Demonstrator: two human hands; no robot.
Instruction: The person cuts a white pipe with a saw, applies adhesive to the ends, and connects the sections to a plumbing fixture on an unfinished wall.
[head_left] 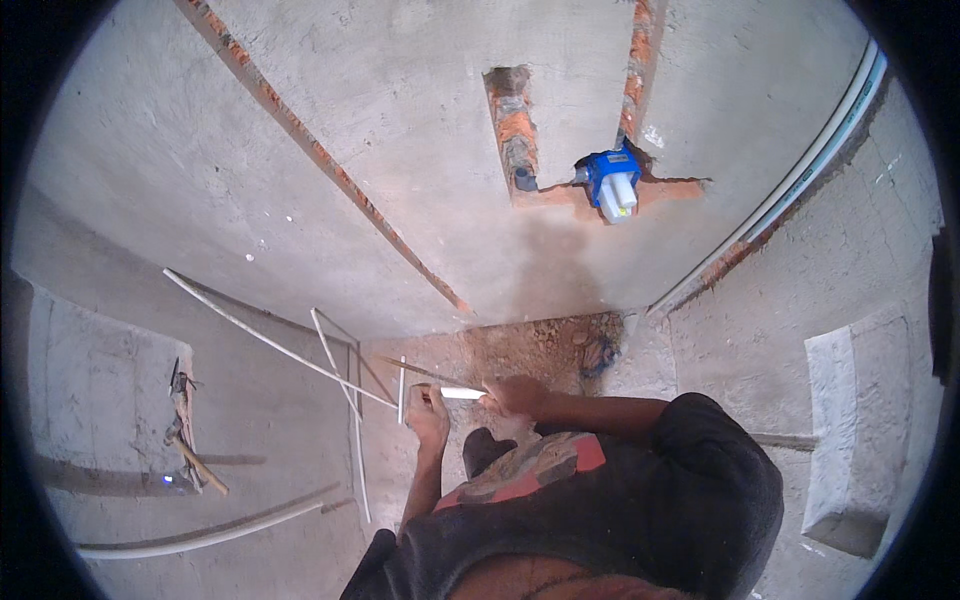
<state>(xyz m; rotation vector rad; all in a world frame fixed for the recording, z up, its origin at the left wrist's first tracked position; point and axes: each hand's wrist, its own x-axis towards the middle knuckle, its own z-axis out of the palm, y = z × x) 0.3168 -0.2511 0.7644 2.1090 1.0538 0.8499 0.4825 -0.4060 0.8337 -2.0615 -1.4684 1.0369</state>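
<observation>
My left hand (428, 410) is closed at the left end of a short white pipe (461, 393); exactly what lies in its fingers is too small to make out. My right hand (508, 397) grips the pipe's right end, in front of my dark shirt. A thin brownish strip, hard to identify, runs behind both hands. Left of them, long thin white pipes (280, 338) lean against the wall and cross one another, with a shorter piece (402, 385) upright beside my left hand.
Rubble (545, 350) lies at the wall's foot. A blue-and-white fitting (615, 185) sits in a chased recess. Pipes (805, 180) run up the right groove. Tools (187, 450), including a hammer, rest on a left ledge. Another pale ledge (830, 420) is at right.
</observation>
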